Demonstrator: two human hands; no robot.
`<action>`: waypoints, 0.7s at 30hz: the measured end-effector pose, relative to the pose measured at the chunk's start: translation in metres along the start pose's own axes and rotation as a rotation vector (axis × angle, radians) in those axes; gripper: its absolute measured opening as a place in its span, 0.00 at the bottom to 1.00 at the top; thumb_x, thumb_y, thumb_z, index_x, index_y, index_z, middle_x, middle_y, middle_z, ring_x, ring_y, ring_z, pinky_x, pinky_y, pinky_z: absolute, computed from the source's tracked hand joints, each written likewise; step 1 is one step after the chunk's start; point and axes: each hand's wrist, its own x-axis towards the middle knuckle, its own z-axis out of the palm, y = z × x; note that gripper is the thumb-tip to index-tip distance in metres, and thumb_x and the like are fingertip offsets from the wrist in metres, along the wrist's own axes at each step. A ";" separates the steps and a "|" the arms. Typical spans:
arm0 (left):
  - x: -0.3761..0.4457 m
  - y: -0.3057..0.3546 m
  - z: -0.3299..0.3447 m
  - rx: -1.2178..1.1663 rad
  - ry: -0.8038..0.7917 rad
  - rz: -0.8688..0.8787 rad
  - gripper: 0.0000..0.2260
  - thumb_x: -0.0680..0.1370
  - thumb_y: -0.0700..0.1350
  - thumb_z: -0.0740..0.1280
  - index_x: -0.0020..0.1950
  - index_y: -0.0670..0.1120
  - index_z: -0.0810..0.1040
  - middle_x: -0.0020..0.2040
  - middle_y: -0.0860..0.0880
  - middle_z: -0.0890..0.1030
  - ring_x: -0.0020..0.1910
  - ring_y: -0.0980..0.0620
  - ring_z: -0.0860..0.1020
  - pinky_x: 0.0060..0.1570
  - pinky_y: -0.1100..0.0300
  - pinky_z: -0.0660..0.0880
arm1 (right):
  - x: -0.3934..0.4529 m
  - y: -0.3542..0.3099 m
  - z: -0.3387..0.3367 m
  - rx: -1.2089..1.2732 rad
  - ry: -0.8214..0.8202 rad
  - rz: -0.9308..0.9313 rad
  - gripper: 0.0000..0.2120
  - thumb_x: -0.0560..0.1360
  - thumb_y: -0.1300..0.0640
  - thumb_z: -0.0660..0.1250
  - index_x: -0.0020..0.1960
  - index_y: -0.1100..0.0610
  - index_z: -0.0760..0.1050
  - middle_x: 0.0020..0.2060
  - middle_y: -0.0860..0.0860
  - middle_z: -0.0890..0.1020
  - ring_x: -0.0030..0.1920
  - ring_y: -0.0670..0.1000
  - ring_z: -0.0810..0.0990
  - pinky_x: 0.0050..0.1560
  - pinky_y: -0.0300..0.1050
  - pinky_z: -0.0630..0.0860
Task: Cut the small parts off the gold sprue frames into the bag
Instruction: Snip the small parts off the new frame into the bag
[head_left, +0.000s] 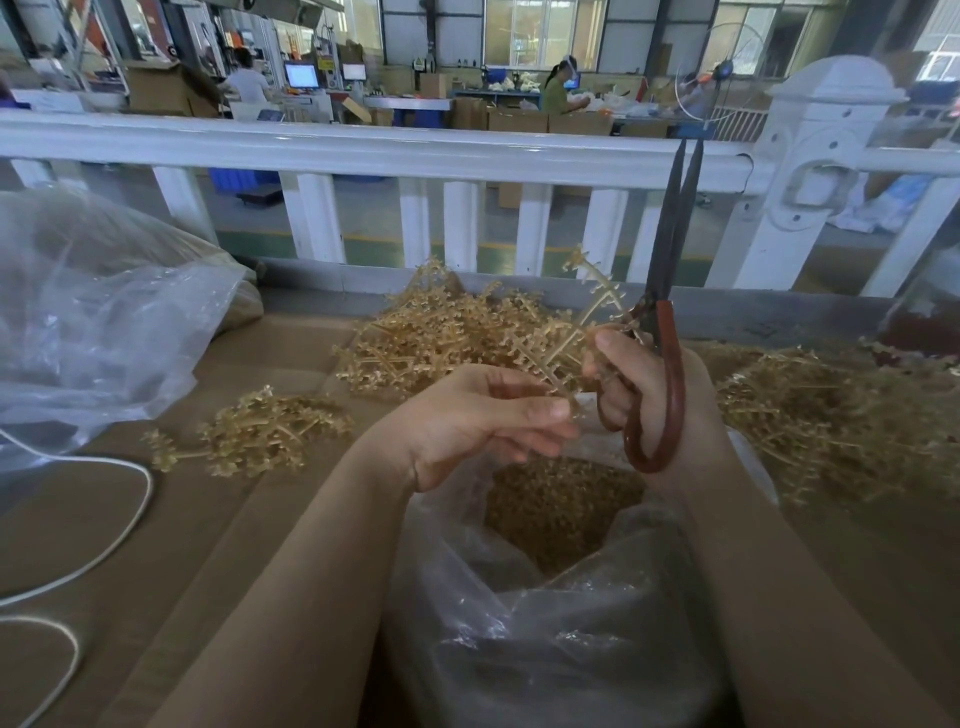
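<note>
Gold sprue frame (558, 345): pinched between left hand (470, 423) fingers and right hand (641, 387), which also grips scissors (670, 270), above bag (550, 587).

site: factory floor, hand-finishing station
bench: brown cardboard-covered worktop (218, 525), heaps of gold plastic sprue frames (441, 332)
packing: clear plastic bag of cut gold parts (561, 525)
barrier: white painted railing (363, 150) fencing the station off
background: stacked brown cardboard cartons (519, 120), lit computer monitors (301, 76), seated workers at tables (560, 89), tall industrial windows (540, 31)
</note>
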 end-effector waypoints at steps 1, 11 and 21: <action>0.001 0.000 0.003 -0.024 0.018 0.004 0.06 0.72 0.48 0.75 0.46 0.48 0.85 0.48 0.45 0.87 0.43 0.53 0.85 0.39 0.65 0.77 | 0.000 0.001 0.000 0.001 0.009 0.001 0.12 0.80 0.58 0.67 0.40 0.62 0.76 0.20 0.45 0.70 0.20 0.43 0.61 0.21 0.35 0.58; 0.008 0.000 -0.003 -0.185 0.296 0.248 0.04 0.72 0.45 0.72 0.41 0.46 0.84 0.42 0.45 0.86 0.39 0.53 0.84 0.39 0.64 0.79 | 0.003 0.001 0.002 -0.353 0.142 -0.069 0.23 0.61 0.35 0.73 0.45 0.52 0.82 0.33 0.42 0.84 0.36 0.40 0.82 0.42 0.35 0.75; 0.008 -0.005 -0.014 -0.113 0.509 0.384 0.03 0.80 0.37 0.66 0.48 0.40 0.78 0.38 0.49 0.84 0.36 0.56 0.82 0.41 0.64 0.78 | 0.001 0.013 -0.005 -1.002 -0.075 -0.135 0.24 0.59 0.20 0.65 0.44 0.35 0.70 0.41 0.26 0.77 0.43 0.29 0.75 0.39 0.33 0.66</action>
